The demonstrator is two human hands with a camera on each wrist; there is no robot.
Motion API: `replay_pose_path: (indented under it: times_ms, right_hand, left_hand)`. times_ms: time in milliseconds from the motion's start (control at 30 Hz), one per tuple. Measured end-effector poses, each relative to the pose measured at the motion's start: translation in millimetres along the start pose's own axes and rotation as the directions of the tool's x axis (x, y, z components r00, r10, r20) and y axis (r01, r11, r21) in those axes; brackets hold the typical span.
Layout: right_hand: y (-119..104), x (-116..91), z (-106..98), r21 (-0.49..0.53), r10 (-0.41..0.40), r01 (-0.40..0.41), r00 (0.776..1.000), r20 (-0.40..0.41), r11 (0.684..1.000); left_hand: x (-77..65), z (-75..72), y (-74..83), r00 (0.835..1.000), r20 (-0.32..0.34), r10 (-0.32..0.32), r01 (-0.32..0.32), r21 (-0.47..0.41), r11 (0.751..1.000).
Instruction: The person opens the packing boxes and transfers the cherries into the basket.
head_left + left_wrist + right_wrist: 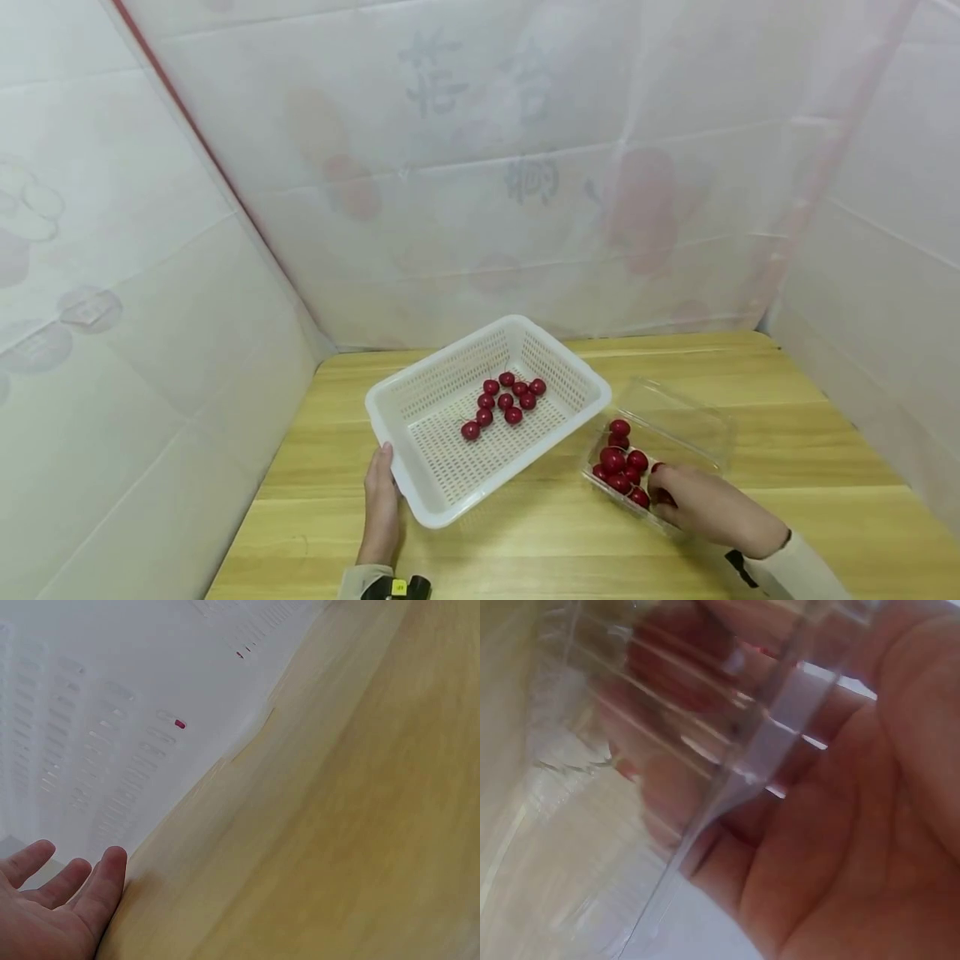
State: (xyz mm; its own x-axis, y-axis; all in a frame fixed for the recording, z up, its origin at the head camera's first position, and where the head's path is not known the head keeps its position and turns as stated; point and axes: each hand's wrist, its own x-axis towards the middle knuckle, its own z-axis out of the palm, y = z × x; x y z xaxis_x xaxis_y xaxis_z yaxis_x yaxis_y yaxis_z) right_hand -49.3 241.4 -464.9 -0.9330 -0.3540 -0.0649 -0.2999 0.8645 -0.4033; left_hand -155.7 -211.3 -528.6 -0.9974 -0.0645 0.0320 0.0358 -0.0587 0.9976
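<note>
A white perforated plastic basket (420, 492) lies at an angle on the table, with several dark red cherries (506, 402) on its floor. At its left end, my left hand (381, 508) rests against the rim; its loosely extended fingers (112, 874) show beside the basket wall (82, 742) in the left wrist view. My right hand (708, 504) reaches into a clear plastic box (660, 521) holding several more cherries (615, 461). Through the box's clear wall in the right wrist view, its curled fingers close about a red cherry (679, 656), partly hidden.
The box's clear lid (682, 417) lies folded back behind it. Underneath is a wooden table (517, 562). White printed sheeting (465, 208) stands along the back and both sides of the table. The basket's right corner comes close to the box.
</note>
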Motion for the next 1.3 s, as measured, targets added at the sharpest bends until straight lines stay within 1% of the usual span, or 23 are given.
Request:
replay_pose_path:
  times_ms: [167, 267, 400, 467, 567, 633, 700, 800, 833, 933, 1000, 1100, 1200, 1300]
  right_hand:
    - [-1, -1, -5, 0.063, -0.038, 0.040, 0.999, -0.032, 0.997]
    - [-1, -4, -12, 0.072, -0.033, 0.037, 0.998, -0.059, 0.997]
    - [-2, -7, -25, 0.089, -0.011, 0.019, 0.996, -0.085, 0.996]
    - [-2, -9, -33, 0.103, -0.021, 0.032, 0.995, -0.101, 0.994]
    - [-4, -10, -44, 0.107, -0.033, 0.049, 0.988, -0.150, 0.993]
    - [-6, -10, -50, 0.074, -0.049, 0.066, 0.976, -0.214, 0.995]
    - [-9, -9, -56, 0.037, -0.050, 0.062, 0.957, -0.285, 0.997]
    - [-16, -4, -67, -0.005, -0.063, 0.066, 0.919, -0.389, 0.998]
    - [-18, -1, -71, -0.005, -0.061, 0.064, 0.909, -0.411, 0.998]
    - [-27, 10, -84, 0.011, -0.054, 0.066, 0.895, -0.442, 0.998]
    - [-33, 20, -92, 0.014, -0.050, 0.063, 0.897, -0.439, 0.998]
    - [-40, 39, -101, 0.011, -0.057, 0.067, 0.913, -0.405, 0.998]
    - [-48, 65, -107, 0.023, -0.086, 0.100, 0.935, -0.345, 0.995]
    - [-59, 96, -108, 0.034, -0.119, 0.133, 0.955, -0.272, 0.991]
  left_hand:
    - [1.9, 0.2, 2.3, 1.000, -0.002, 0.018, -0.018, 0.009, 1.000]
    - [2.9, 0.0, 3.6, 1.000, -0.004, 0.021, -0.021, 0.023, 1.000]
    - [3.7, -0.3, 4.8, 1.000, -0.003, 0.009, -0.009, 0.025, 1.000]
    - [3.9, -0.6, 4.7, 1.000, -0.002, 0.006, -0.006, 0.022, 1.000]
    - [3.9, -1.7, 4.4, 1.000, 0.003, 0.009, -0.009, 0.029, 1.000]
    - [3.7, -2.3, 4.3, 1.000, 0.006, 0.013, -0.013, 0.030, 0.999]
    - [3.4, -3.2, 4.7, 1.000, 0.005, 0.017, -0.017, 0.034, 0.999]
    - [3.3, -3.8, 5.3, 1.000, 0.000, 0.015, -0.015, 0.039, 0.999]
    - [3.4, -4.0, 5.5, 1.000, -0.003, 0.014, -0.014, 0.042, 0.999]
    - [3.6, -3.9, 5.3, 1.000, -0.006, 0.011, -0.010, 0.042, 0.999]
    - [3.3, -3.5, 4.3, 1.000, -0.006, 0.010, -0.010, 0.035, 0.999]
    - [2.3, -2.1, 2.3, 1.000, -0.004, 0.005, -0.005, 0.030, 1.000]
    - [0.4, -0.8, 1.1, 1.000, -0.006, -0.002, 0.003, 0.024, 1.000]
    - [-1.1, -0.3, 2.0, 1.000, -0.014, -0.010, 0.010, 0.023, 1.000]
